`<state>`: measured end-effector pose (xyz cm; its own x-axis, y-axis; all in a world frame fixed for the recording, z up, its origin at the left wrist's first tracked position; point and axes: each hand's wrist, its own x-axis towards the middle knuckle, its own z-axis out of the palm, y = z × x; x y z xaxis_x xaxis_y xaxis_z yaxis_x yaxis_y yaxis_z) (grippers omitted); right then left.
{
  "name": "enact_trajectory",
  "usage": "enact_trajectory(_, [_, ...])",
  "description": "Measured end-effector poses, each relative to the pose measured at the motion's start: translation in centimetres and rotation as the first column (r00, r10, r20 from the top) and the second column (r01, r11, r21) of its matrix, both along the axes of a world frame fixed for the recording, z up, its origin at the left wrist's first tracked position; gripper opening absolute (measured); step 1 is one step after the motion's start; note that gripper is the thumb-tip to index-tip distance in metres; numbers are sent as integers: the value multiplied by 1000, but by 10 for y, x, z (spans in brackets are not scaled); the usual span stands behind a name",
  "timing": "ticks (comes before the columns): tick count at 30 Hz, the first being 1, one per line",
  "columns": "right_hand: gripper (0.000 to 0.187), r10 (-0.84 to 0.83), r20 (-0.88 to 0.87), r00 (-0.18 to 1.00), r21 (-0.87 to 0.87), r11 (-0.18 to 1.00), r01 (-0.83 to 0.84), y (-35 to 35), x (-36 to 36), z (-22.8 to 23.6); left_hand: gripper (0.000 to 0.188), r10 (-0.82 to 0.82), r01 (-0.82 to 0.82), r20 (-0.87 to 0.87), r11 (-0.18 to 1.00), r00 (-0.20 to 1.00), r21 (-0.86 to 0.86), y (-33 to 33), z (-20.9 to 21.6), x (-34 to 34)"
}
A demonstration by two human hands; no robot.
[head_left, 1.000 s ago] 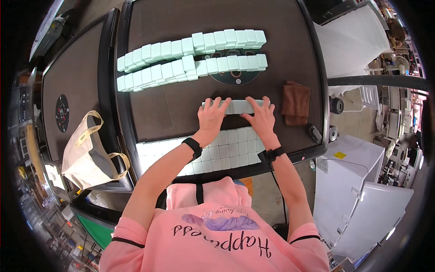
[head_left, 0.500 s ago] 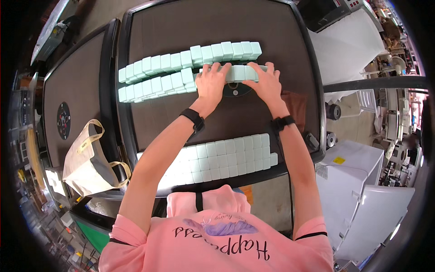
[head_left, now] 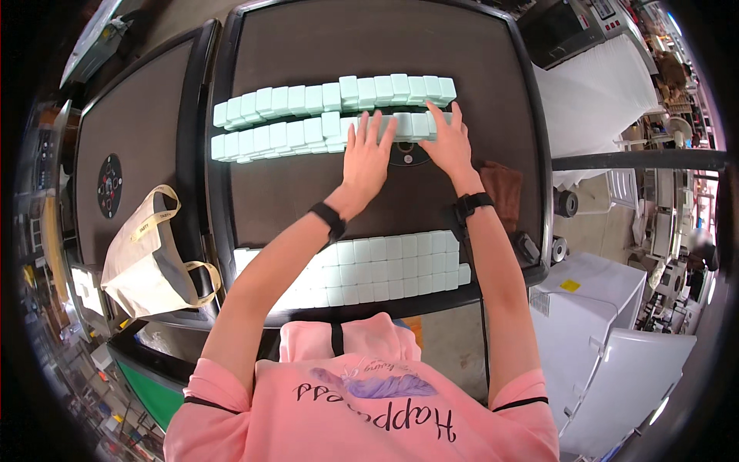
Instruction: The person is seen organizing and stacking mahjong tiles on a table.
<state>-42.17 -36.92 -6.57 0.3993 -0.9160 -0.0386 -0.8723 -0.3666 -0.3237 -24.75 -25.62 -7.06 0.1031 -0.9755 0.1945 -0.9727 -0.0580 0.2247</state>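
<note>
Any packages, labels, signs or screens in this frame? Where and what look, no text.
Tote bag: left table, cream canvas with dark panel, small printed mark on a handle.
Yellow label: small tilted square on the white box at the right.
Round dial panel: centre of left table, black disc with coloured marks.
Round centre panel: main table, dark disc between the left hand and right hand, partly hidden.
No lit screens.

place: workshop/storeroom | evidence: game tables (head_left: 385, 192) w/ tile rows (head_left: 331, 96), stacked white appliances (head_left: 608, 323)

Two hands (head_left: 368, 158), one tote bag (head_left: 146, 258), perhaps eighty pale tiles (head_left: 308, 100).
</note>
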Motion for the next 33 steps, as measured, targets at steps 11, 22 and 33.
enact_trajectory(11, [61,330,246,911,-232,933,-276,143,40,14,62,-52,86,-261,989,964,119,247,14,79])
enact_trajectory(22, [70,478,72,876,127,866,-483,331,69,-8,75,43,-36,-18,953,999,302,341,-16,127])
enact_trajectory(33, [74,468,89,879,121,871,-476,324,79,-23,86,2,7,-29,956,1000,292,318,-30,128])
